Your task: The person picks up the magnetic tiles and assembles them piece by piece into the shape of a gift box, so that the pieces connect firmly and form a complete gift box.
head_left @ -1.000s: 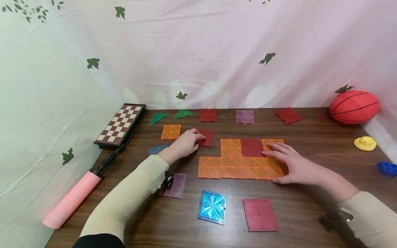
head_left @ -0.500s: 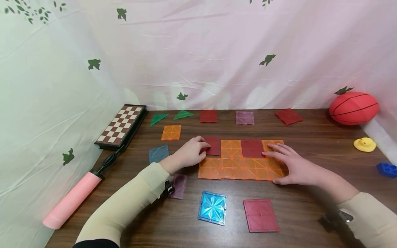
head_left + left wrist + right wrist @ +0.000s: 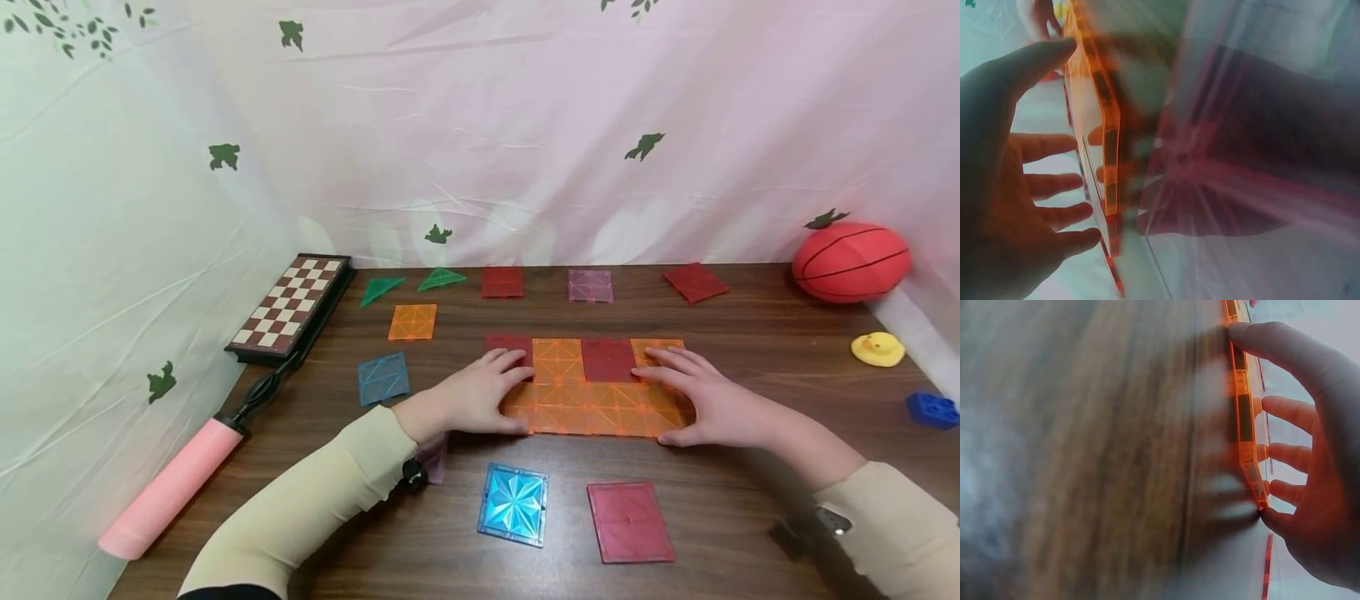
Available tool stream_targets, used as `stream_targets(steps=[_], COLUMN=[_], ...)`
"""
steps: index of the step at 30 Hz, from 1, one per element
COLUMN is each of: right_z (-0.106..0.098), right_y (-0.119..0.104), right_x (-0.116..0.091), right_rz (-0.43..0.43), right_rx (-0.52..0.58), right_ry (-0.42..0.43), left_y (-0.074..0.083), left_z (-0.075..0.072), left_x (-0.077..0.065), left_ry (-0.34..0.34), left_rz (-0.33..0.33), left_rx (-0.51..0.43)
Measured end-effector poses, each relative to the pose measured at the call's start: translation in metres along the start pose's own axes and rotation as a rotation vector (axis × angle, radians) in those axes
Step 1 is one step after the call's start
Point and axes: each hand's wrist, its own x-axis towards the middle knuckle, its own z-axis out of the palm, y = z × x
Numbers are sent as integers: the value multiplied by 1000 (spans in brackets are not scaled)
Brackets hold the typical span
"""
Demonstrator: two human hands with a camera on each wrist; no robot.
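Translucent orange square tiles (image 3: 585,408) lie edge to edge in a flat block, with a red tile (image 3: 606,360) set between two orange ones in its far row. My left hand (image 3: 480,396) spreads over the block's left end. Its fingers reach onto another red tile (image 3: 510,342), now flush with the far row, and the thumb touches the near orange edge. My right hand (image 3: 708,400) rests across the right end, fingers on the far orange tile and thumb at the near corner. In the right wrist view, the fingertips meet the orange tile edge (image 3: 1245,419).
A glittery blue tile (image 3: 513,504) and a larger red tile (image 3: 632,522) lie nearer me. A purple tile (image 3: 433,458) is partly under my left wrist. Loose tiles line the back; a chessboard (image 3: 291,302) and pink pump (image 3: 176,483) lie left, a ball (image 3: 851,262) right.
My left hand slid the red tile rightward against the orange tiles, then spread over the block's left end, moving right and nearer. The right hand has stayed in place.
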Motion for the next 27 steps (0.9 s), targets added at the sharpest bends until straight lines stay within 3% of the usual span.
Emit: stream_targets(steps=[6, 15, 27], right_z=[-1, -4, -13], right_y=[-1, -1, 0], right_x=[0, -2, 6], right_rz=[-6, -4, -19], right_rx=[5, 7, -43], right_ry=[-3, 5, -12], left_y=[5, 7, 7], left_z=[2, 0, 3], left_x=[3, 5, 4], left_ry=[-55, -24, -38], left_rz=[-61, -47, -46], left_rx=[92, 99, 76])
